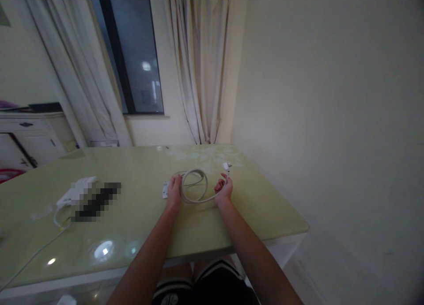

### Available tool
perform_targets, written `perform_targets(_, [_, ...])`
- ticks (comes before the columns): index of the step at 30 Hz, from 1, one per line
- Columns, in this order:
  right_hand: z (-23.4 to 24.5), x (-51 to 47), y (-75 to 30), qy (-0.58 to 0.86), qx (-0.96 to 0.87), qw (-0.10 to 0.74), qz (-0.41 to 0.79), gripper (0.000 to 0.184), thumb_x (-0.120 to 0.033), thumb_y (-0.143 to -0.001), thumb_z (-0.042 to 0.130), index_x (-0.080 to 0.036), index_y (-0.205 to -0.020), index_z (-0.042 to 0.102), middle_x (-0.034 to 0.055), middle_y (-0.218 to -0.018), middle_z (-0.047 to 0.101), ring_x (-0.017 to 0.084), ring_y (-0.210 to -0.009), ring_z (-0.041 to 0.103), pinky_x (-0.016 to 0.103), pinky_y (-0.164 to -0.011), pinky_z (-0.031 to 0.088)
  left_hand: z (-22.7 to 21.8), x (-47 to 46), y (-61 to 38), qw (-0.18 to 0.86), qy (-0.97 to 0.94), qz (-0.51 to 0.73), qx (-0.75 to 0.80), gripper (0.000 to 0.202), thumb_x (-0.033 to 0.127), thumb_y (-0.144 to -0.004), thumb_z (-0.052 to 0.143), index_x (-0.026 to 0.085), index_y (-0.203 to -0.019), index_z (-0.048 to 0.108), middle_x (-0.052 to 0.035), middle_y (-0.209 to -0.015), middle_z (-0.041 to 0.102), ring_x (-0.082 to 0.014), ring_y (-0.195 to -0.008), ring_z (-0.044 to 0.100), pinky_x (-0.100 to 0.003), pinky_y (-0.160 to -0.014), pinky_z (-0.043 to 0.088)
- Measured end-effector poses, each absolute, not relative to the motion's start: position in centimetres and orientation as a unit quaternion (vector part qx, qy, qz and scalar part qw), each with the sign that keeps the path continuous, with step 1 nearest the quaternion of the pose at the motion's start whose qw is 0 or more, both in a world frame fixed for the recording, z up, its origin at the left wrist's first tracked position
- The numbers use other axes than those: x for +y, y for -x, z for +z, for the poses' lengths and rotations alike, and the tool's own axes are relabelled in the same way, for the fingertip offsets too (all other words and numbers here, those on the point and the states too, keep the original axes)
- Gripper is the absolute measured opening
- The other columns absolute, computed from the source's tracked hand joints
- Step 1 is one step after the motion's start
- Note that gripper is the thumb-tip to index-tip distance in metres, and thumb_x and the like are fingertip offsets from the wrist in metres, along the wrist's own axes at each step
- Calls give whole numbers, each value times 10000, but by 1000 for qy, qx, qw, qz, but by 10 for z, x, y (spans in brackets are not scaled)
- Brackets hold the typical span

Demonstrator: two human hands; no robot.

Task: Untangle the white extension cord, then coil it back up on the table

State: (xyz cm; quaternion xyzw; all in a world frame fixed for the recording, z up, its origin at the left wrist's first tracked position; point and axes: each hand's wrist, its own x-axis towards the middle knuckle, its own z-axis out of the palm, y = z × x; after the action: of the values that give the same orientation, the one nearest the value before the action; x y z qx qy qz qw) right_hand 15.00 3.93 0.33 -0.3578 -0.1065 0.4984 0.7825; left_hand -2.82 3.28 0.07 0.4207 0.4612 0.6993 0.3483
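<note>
A pale cable [198, 201] hangs in loops between my two hands, above the table. My left hand [174, 191] is closed around one side of the loops. Beside its fingers on the left shows a white block [165, 189], perhaps a socket end of the cable; whether the hand grips it too is hidden. My right hand [224, 188] is closed on the cable near its other end. Above those fingers a white plug [227, 166] sticks up, its prongs pointing right.
The glossy pale-green table [265, 207] meets a wall on the right. At left on it lie a white device [79, 189] with a cord and a blurred-out dark object [96, 203]. A thin white cord [36, 252] runs to the table's front left. Curtains [202, 66] hang behind.
</note>
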Motion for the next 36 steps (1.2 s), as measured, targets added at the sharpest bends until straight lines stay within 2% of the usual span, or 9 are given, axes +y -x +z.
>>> perform_targets(7, [8, 37, -156, 357, -151, 761, 521, 285, -442, -752, 533, -234, -946, 523, -133, -500, 345, 71, -344, 258, 220, -370, 176, 4, 31, 45, 276, -383, 725, 501, 427, 614, -775, 614, 189, -785, 574, 36, -697, 520, -138, -691, 476, -261, -669, 411])
perform_targets(12, [34, 35, -187, 337, -98, 849, 394, 243, -415, -770, 523, -223, -917, 539, -128, -513, 272, 73, -376, 223, 214, -371, 156, 3, 34, 70, 157, -314, 739, 575, 309, 471, -856, 557, 202, -716, 498, 60, -657, 416, -130, -666, 401, -257, -662, 377])
perform_targets(15, [62, 35, -223, 335, -79, 901, 263, 226, -436, -788, 512, -229, -878, 509, -122, -540, 247, 72, -399, 225, 196, -378, 169, 0, 39, 79, 124, -285, 735, 603, 118, 296, -822, 577, 187, -857, 545, 35, -795, 492, -142, -748, 452, -277, -755, 419])
perform_targets(20, [128, 27, -277, 274, -136, 947, 95, 142, -366, -857, 492, -248, -915, 440, -112, -586, 235, 80, -425, 237, 178, -390, 176, -8, 40, 77, 44, -330, 703, 628, 423, 56, -759, 511, 138, -1174, 523, -97, -1144, 510, -187, -990, 525, -348, -947, 447])
perform_targets(23, [161, 18, -275, 244, -224, 943, 11, 121, -318, -908, 479, -260, -992, 414, -108, -610, 254, 79, -441, 279, 165, -414, 191, -11, 36, 69, 31, -430, 641, 635, 550, -6, -742, 463, 104, -1280, 488, -161, -1263, 482, -189, -997, 569, -390, -1000, 447])
perform_targets(26, [168, 11, -244, 254, -334, 907, -24, 151, -338, -986, 429, -267, -1113, 387, -106, -626, 316, 82, -463, 351, 166, -450, 272, -13, 31, 59, 35, -535, 549, 641, 475, 91, -832, 494, 99, -1307, 511, -190, -1271, 538, -243, -1041, 607, -443, -1008, 452])
perform_targets(29, [144, 14, -201, 276, -434, 858, 12, 202, -380, -1036, 385, -259, -1195, 351, -96, -664, 412, 82, -479, 428, 185, -489, 362, -15, 26, 52, 45, -637, 434, 635, 392, 331, -884, 593, 123, -1216, 605, -186, -1215, 630, -329, -1143, 591, -511, -1042, 414])
perform_targets(33, [81, 26, -149, 308, -559, 768, 53, 273, -375, -1011, 465, -227, -1230, 392, -37, -797, 547, 103, -577, 560, 240, -601, 476, -13, 19, 49, 62, -746, 346, 566, 342, 398, -869, 647, 180, -1131, 681, -137, -1184, 690, -303, -1107, 621, -430, -999, 434])
perform_targets(36, [37, 29, -120, 361, -607, 707, 39, 182, -376, -995, 464, -214, -1079, 469, 15, -808, 606, 153, -679, 621, 276, -662, 496, -7, 14, 49, 74, -725, 334, 598, 296, 419, -958, 517, 214, -1027, 720, -115, -1039, 740, -273, -948, 668, -365, -838, 464])
